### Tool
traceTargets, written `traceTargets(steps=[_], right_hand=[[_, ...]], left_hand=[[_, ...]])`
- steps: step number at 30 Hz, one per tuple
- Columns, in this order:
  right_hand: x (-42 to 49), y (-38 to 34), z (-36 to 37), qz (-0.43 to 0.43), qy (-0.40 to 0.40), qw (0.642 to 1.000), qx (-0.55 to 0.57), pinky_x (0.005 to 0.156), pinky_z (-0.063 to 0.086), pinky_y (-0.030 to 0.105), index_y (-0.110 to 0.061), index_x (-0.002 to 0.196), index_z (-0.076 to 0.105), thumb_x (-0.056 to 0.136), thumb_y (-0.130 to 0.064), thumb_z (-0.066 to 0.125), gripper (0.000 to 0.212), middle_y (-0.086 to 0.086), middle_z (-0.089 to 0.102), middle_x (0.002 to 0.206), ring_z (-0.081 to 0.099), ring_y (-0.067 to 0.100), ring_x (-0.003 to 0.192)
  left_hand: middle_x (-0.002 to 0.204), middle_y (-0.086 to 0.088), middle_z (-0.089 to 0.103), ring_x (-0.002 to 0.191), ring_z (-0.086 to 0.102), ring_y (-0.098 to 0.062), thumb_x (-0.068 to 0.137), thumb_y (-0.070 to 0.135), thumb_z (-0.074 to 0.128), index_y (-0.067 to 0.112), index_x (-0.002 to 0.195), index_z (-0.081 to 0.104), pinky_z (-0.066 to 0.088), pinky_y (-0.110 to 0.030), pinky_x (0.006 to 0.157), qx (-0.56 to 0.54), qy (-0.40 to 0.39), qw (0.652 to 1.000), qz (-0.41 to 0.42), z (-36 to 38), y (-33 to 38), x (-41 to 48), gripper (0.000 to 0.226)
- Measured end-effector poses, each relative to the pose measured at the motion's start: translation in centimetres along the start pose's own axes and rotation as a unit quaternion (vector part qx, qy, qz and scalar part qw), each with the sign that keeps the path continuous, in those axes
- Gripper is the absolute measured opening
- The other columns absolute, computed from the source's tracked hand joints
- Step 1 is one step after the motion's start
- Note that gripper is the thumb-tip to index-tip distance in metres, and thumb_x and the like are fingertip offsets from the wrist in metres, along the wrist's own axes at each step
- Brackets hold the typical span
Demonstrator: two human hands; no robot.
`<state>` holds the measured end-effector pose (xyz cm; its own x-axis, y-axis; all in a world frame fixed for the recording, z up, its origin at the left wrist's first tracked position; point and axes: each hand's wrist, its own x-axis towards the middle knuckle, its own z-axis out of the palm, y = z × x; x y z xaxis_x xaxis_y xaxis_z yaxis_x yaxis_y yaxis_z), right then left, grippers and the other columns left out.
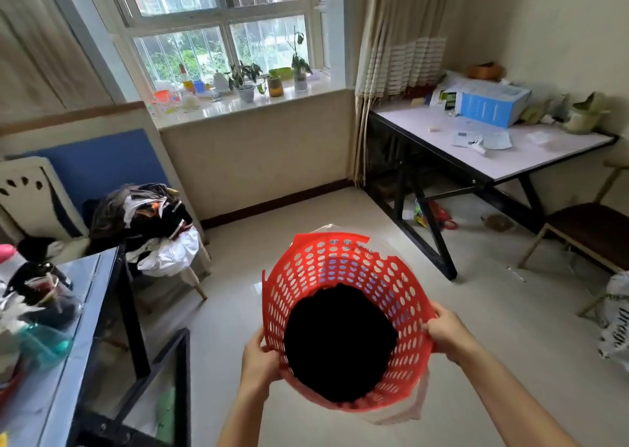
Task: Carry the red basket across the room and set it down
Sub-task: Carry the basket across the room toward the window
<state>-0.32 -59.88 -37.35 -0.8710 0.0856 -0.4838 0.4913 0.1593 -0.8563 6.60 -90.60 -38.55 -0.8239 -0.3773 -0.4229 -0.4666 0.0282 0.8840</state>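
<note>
Both hands hold the red basket (pixel 343 314) in the air above the pale tiled floor (pixel 306 215), low in the middle of the view, its mouth tipped up toward the camera. The left hand (pixel 260 361) has its grip clamped on the near left part of the rim, fingers curled over the edge; the right hand (pixel 449 336) has its grip clamped on the right side of the rim. Perforated walls ring a black mass that fills the bottom of the basket, and the far rim is broken and jagged. A thin clear plastic bag (pixel 408 409) shows outside the basket at its lower right and again behind the far rim. To the left stands a chair (pixel 163 242) heaped with dark and white clothes, and nearer the camera a cluttered blue-topped desk (pixel 58 361). To the right a white-topped desk (pixel 510 160) on black legs carries a blue box (pixel 490 108) and loose papers. Straight ahead, potted plants (pixel 246 79) and bottles line the windowsill (pixel 272 101) under a barred window.
</note>
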Motion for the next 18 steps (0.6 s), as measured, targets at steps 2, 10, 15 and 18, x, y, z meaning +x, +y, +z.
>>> traceTargets(steps=[2, 10, 15, 18], right_hand=[[1.7, -1.3, 1.6, -0.003, -0.004, 1.0, 0.0, 0.061, 0.058, 0.058, -0.021, 0.095, 0.062, 0.079, 0.006, 0.043, 0.037, 0.011, 0.073, 0.088, 0.071, 0.035, 0.073], [8.8, -7.2, 7.4, -0.025, -0.035, 0.999, -0.008, 0.061, 0.061, 0.051, -0.021, 0.086, 0.063, 0.081, -0.008, 0.051, 0.018, 0.009, 0.074, 0.088, 0.073, 0.033, 0.078], [15.4, -11.2, 11.5, -0.033, -0.066, 0.997, -0.019, 0.065, 0.061, 0.05, -0.021, 0.088, 0.061, 0.089, -0.011, 0.054, 0.012, 0.01, 0.073, 0.091, 0.073, 0.033, 0.082], [19.9, -13.6, 13.5, -0.02, -0.06, 0.998, -0.016, 0.066, 0.059, 0.056, -0.024, 0.086, 0.062, 0.089, -0.004, 0.05, 0.024, 0.012, 0.073, 0.091, 0.073, 0.035, 0.081]], left_hand=[[0.107, -0.02, 0.071, 0.102, 0.069, -0.042, 0.093, -0.004, 0.052, 0.021, 0.119, 0.058, 0.062, -0.057, 0.071, 0.001, 0.0, 1.0, 0.004, -1.0, 0.9, 2.1, 0.037], [0.108, -0.021, 0.07, 0.103, 0.068, -0.044, 0.092, -0.007, 0.052, 0.023, 0.115, 0.056, 0.063, -0.052, 0.065, -0.02, 0.016, 1.0, 0.01, -3.8, 4.4, 11.2, 0.039], [0.099, -0.022, 0.073, 0.095, 0.07, -0.045, 0.085, -0.015, 0.045, 0.026, 0.107, 0.057, 0.06, -0.046, 0.058, -0.03, 0.036, 0.999, -0.002, -5.0, 7.1, 19.1, 0.048], [0.095, -0.021, 0.073, 0.089, 0.07, -0.043, 0.085, -0.017, 0.04, 0.025, 0.115, 0.054, 0.062, -0.052, 0.062, -0.029, 0.037, 0.999, -0.016, -5.1, 9.2, 24.2, 0.053]])
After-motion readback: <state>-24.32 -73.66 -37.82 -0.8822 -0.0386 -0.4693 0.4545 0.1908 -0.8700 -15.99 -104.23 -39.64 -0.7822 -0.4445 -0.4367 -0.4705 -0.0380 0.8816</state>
